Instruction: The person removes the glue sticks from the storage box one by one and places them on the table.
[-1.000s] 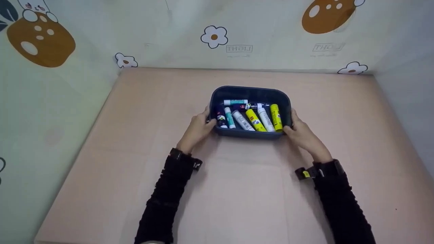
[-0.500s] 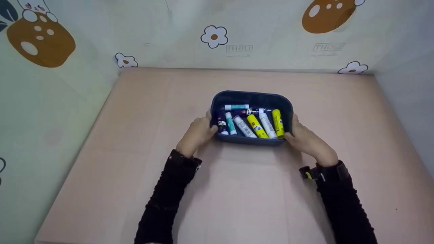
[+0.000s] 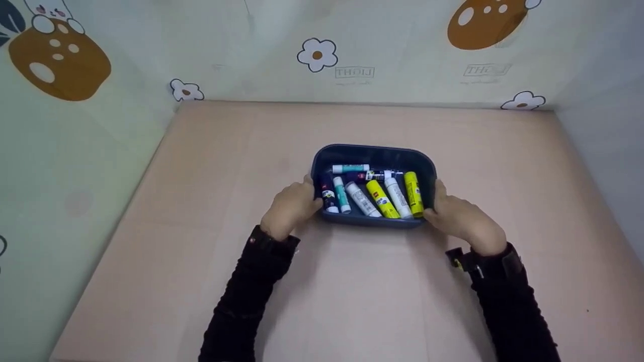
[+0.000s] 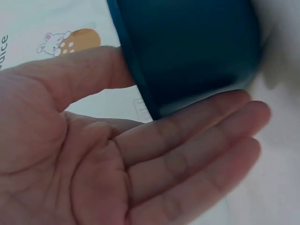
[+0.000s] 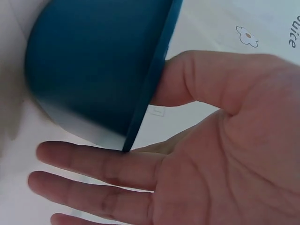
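A dark blue plastic bin (image 3: 372,222) is held between both hands near the middle of the table. My left hand (image 3: 290,208) grips its left end, thumb at the near corner. At the right end, my right hand (image 3: 465,221) holds it the same way. Both wrist views show the thumb at the bin's rim, with other fingers stretched along or under its wall. Inside lie several glue sticks: yellow ones (image 3: 383,199), white ones (image 3: 398,197), teal-and-white ones (image 3: 341,195) and dark purple ones (image 3: 328,193). Whether the bin's base touches the table cannot be told.
The pale tabletop (image 3: 372,296) spreads around the bin, its back edge meeting a wall covering (image 3: 402,30) printed with flowers and orange fruit. More covering rises at the left (image 3: 60,191) and right (image 3: 604,125). Both wrists wear dark straps.
Both hands have brought the bin of glue sticks nearer to me, down the head view. The glue sticks keep their arrangement inside it, and the grip stays the same.
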Available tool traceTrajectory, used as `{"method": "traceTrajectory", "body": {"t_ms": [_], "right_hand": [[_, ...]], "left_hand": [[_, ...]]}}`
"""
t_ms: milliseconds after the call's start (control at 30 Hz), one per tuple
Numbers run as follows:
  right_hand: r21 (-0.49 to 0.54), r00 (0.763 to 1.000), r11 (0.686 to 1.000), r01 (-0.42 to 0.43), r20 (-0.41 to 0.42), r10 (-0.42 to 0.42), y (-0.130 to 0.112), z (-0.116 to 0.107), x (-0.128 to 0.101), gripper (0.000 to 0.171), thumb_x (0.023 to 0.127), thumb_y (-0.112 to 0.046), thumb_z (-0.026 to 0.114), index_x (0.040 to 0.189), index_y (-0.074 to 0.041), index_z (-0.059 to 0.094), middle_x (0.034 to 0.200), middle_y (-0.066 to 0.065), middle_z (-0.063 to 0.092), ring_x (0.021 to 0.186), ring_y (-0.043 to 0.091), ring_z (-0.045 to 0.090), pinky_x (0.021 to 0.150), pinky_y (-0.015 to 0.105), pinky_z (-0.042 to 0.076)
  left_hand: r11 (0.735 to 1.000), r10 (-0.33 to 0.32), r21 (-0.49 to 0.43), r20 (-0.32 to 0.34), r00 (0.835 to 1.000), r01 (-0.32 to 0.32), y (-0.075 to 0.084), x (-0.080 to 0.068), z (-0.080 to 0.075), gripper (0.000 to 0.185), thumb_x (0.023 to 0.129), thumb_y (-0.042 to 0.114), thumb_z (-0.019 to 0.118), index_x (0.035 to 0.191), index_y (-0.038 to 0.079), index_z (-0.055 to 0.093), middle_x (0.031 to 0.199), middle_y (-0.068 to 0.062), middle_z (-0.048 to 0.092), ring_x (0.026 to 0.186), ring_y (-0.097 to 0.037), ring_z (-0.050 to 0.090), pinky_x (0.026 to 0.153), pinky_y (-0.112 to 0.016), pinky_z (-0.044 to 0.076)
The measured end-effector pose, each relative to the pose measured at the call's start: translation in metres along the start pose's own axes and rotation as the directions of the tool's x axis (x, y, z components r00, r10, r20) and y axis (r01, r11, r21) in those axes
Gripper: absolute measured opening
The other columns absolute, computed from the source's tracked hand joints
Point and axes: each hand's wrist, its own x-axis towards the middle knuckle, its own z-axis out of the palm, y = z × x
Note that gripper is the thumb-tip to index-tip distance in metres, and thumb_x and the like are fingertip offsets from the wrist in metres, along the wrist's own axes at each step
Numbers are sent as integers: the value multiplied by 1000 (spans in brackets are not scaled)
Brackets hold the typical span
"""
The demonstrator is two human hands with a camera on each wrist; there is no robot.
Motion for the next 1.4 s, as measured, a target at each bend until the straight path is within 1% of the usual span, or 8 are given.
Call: {"method": "traceTrajectory", "body": {"t_ms": [300, 633, 733, 833, 1000, 1133, 1267, 1400], "right_hand": [[-68, 1000, 997, -30, 5, 30, -6, 1, -9, 79, 91, -27, 46, 140, 18, 2, 110, 32, 56, 83, 31, 55, 79, 51, 46], [-62, 998, 996, -60, 27, 62, -9, -2, -14, 78, 90, -26, 49, 140, 17, 7, 118, 32, 53, 90, 32, 54, 85, 53, 44], [-70, 998, 996, -57, -9, 56, -9, -4, -14, 73, 90, -26, 50, 138, 17, 15, 115, 32, 54, 92, 34, 56, 83, 53, 45], [-75, 993, 997, -35, -113, 26, -10, -4, -13, 69, 91, -26, 53, 136, 16, 23, 117, 34, 49, 100, 41, 52, 84, 55, 44], [-20, 937, 997, 72, -342, -74, -14, -3, -9, 60, 91, -17, 54, 138, 11, 28, 129, 31, 33, 114, 44, 37, 85, 55, 42], [21, 895, 983, 181, -417, -156, -18, 3, -2, 52, 91, -7, 51, 137, 7, 33, 137, 28, 29, 121, 42, 33, 89, 53, 43], [6, 895, 975, 223, -397, -202, -20, 13, 9, 48, 89, -1, 52, 134, 7, 38, 133, 30, 33, 122, 44, 36, 97, 54, 40], [-19, 909, 979, 202, -369, -195, -21, 25, 21, 45, 88, -1, 52, 130, 7, 43, 128, 32, 39, 117, 45, 43, 95, 54, 42]], "left_hand": [[999, -14, 33, 29, 999, 13, 5, -12, -2, 62, 91, 23, 56, 137, -11, 33, 118, -24, 59, 96, -28, 59, 86, -45, 49], [997, -29, 79, 48, 998, 25, 9, -16, -3, 60, 90, 25, 58, 133, -11, 38, 114, -23, 61, 93, -29, 60, 84, -45, 50], [996, -25, 82, 53, 998, 21, 8, -16, -4, 63, 90, 28, 58, 134, -11, 36, 115, -24, 60, 96, -30, 61, 86, -46, 49], [997, -19, 80, 55, 998, 14, 6, -14, -6, 65, 90, 33, 59, 133, -10, 37, 116, -24, 60, 100, -32, 60, 87, -47, 49], [1000, -6, -2, 49, 999, 6, 1, -7, -9, 62, 90, 38, 57, 130, -7, 39, 113, -22, 60, 96, -31, 60, 84, -46, 49], [990, 17, -138, -7, 1000, -18, -4, 3, -7, 53, 91, 33, 57, 126, -5, 42, 113, -19, 58, 97, -28, 58, 85, -44, 48], [971, 24, -238, -63, 998, -39, -8, 14, 0, 51, 92, 25, 56, 130, -4, 38, 121, -22, 55, 106, -30, 57, 90, -44, 47], [966, 21, -254, -79, 997, -40, -10, 23, 9, 49, 92, 12, 52, 133, -3, 30, 117, -27, 57, 98, -33, 60, 81, -43, 50]]}}
